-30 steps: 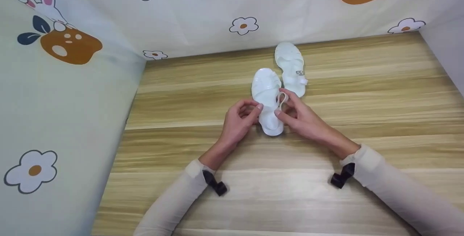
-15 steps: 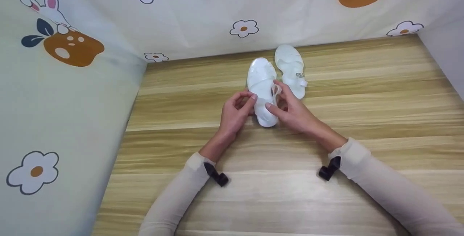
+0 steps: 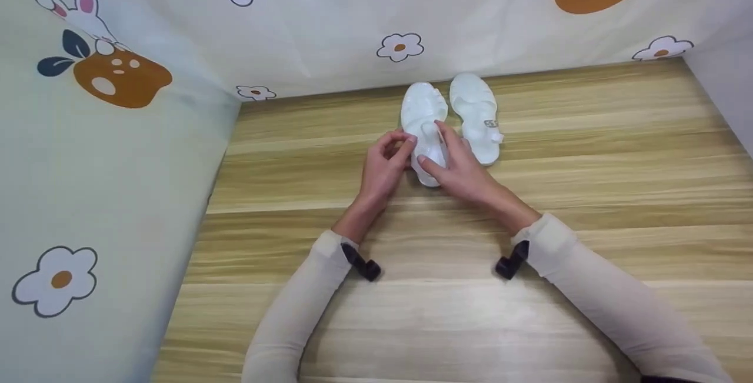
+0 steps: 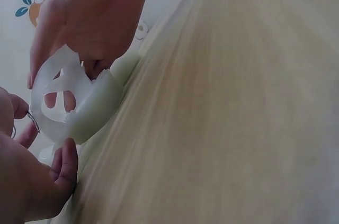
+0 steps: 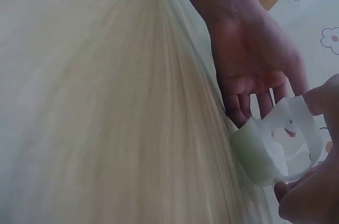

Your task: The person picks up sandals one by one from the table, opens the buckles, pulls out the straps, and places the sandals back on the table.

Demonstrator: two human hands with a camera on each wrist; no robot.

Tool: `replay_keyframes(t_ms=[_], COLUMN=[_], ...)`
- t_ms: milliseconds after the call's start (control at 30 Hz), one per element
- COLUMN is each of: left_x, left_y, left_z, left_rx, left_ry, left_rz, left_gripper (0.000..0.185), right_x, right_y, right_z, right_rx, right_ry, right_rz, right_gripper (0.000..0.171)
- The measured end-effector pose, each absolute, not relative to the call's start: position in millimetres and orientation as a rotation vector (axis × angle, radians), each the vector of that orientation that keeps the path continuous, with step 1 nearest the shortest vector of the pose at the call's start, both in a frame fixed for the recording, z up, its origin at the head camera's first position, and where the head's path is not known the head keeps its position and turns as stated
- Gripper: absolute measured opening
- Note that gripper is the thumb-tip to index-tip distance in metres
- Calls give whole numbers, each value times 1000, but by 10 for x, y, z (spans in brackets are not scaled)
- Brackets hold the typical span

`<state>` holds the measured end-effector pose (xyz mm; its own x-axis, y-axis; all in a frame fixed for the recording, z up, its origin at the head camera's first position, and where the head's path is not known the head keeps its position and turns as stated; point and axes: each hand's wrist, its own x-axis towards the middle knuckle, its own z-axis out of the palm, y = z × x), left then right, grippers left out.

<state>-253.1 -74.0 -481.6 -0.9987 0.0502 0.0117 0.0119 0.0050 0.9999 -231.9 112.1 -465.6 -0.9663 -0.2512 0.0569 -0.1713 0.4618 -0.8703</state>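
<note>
Two white jelly sandals lie near the back fabric wall. On the nearer, left-hand sandal (image 3: 422, 109) both hands grip the heel end. My left hand (image 3: 395, 153) pinches its left edge with curled fingers. My right hand (image 3: 435, 147) pinches the heel strap from the right and covers the heel. In the left wrist view the strap loop (image 4: 69, 107) stands up between my left hand (image 4: 37, 181) below and my right hand (image 4: 90, 17) above. The right wrist view shows the strap (image 5: 286, 139) pinched by my right hand (image 5: 318, 181), with my left hand (image 5: 254, 60) behind it. The other sandal (image 3: 473, 109) lies just to the right, untouched.
The wooden tabletop (image 3: 412, 300) is enclosed by a patterned fabric wall at the back (image 3: 353, 18) and another on the left (image 3: 88, 195). A grey wall edge (image 3: 723, 89) closes the right side. Black camera mounts (image 3: 365, 266) sit on both wrists.
Both hands have slid the held sandal away from me toward the back wall, so that it now lies level with and beside the other sandal. The grip looks unchanged.
</note>
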Motion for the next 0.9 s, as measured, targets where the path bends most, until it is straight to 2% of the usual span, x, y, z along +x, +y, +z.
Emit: replay_keyframes(t_ms=[500,900], left_x=[-2757,-2947], left_y=[-689,-746], left_z=[-4806,-4853], left_rx=[83,136], left_ry=[2246,2324], left_rz=[2170,2089], left_gripper=[18,19], right_x=[-2483,-2516], right_y=[1079,1056], right_z=[-4692,-4692], right_rx=[-274,-308], right_ry=[2636,2584], right_rz=[-1628,-1703], right_gripper=[86,79])
